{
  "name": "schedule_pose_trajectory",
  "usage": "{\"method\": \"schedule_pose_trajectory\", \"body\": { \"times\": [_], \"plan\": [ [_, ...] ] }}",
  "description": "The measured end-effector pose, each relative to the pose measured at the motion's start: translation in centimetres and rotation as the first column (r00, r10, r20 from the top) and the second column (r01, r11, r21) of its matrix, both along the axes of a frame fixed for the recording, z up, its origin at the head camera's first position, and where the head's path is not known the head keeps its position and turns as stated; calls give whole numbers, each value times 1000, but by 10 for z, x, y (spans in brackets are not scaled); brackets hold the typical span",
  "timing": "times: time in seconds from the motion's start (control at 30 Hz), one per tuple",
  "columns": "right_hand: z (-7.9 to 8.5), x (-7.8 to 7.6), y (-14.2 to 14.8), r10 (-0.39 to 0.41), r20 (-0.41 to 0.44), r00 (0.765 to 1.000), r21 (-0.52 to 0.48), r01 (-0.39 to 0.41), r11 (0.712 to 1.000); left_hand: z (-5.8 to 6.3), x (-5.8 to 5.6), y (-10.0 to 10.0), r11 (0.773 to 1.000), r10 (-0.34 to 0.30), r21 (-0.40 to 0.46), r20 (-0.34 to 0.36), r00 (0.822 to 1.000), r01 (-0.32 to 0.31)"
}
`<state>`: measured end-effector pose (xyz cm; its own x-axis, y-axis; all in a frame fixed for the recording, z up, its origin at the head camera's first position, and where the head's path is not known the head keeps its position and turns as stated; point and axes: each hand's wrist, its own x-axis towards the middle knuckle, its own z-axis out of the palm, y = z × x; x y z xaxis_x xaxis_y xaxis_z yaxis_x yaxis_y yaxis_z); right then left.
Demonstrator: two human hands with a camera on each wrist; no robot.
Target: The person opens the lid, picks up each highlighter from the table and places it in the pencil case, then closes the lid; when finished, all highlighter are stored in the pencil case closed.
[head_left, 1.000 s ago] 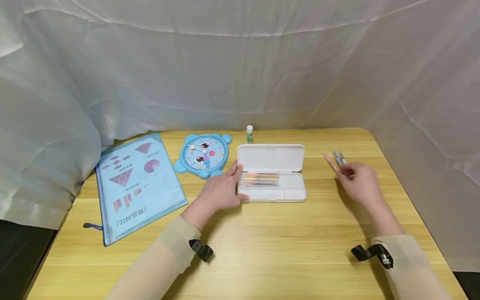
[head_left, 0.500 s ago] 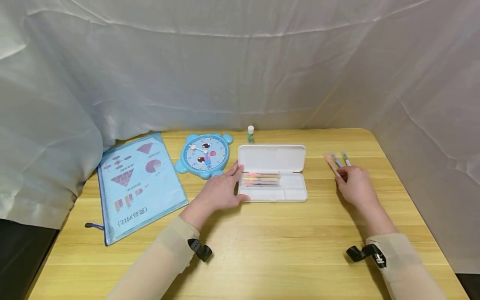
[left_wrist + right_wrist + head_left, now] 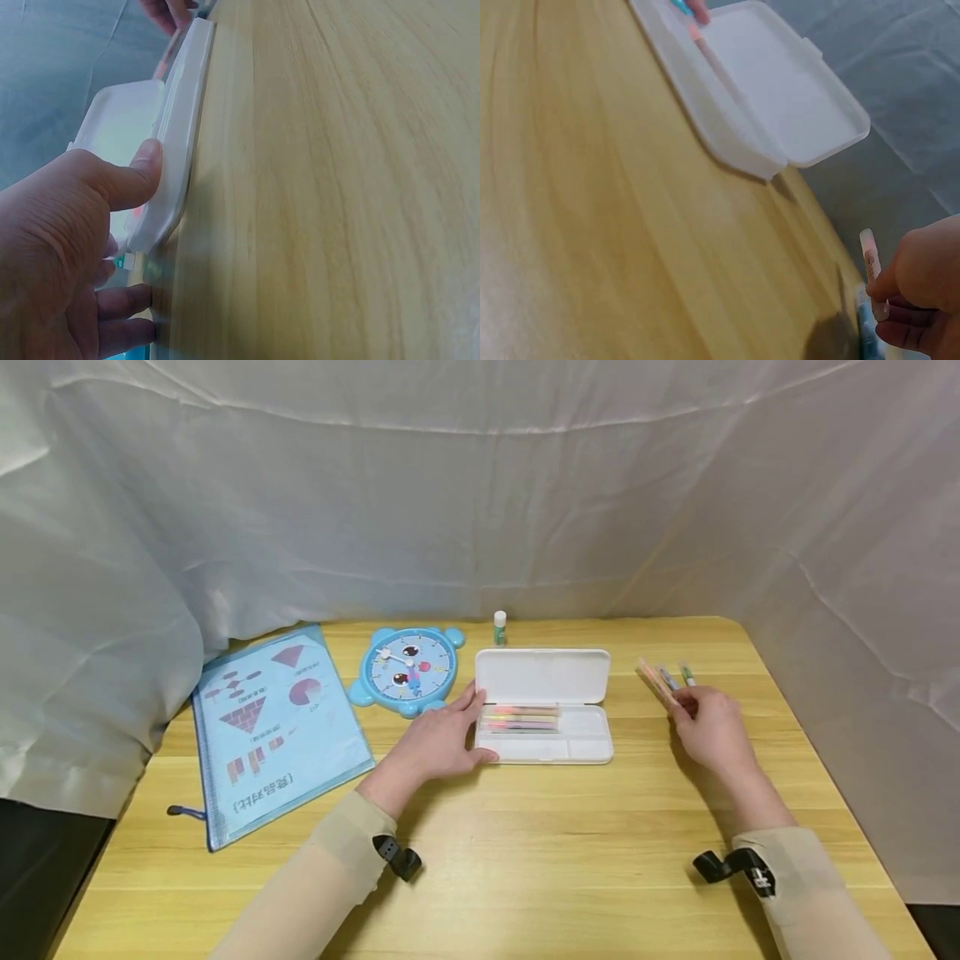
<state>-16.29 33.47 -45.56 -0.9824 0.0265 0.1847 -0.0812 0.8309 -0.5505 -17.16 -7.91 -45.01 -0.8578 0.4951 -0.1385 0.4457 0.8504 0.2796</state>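
A white pencil case [image 3: 591,724] lies with its lid raised in the middle of the table. Several coloured markers [image 3: 521,718] fill its upper left compartment. My left hand [image 3: 438,739] holds the case's left end, the thumb [image 3: 148,161] against the front side and fingers toward the back. To the right of the case, my right hand [image 3: 716,727] pinches a pale pink-orange marker [image 3: 654,682] between thumb and finger. A blue marker [image 3: 667,677] and a green marker [image 3: 687,676] are beside it, partly hidden by the fingers. The right wrist view shows the pinched marker [image 3: 871,259] tilted up.
Behind the case stands a small white-capped glue stick [image 3: 499,628]. Left of it lies a blue toy clock [image 3: 408,670], then a blue zip document pouch [image 3: 281,735]. Grey-white cloth [image 3: 480,502] closes off the back and sides of the wooden table [image 3: 525,860].
My right hand has shifted slightly left from a second ago, and the pink-orange marker has swung leftward in its fingers. The left hand stays on the case.
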Motion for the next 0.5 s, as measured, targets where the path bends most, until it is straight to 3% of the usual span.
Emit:
{"method": "schedule_pose_trajectory", "body": {
  "times": [0.27,0.5],
  "plan": [
    [19,3,-10,4,-186,983,-54,-14,998,1,0,-1,1000,-14,-3,-8,1000,14],
    [40,11,-29,29,-247,968,-77,-50,996,0,-1,-1,1000,-27,4,-7,1000,27]
  ]
}}
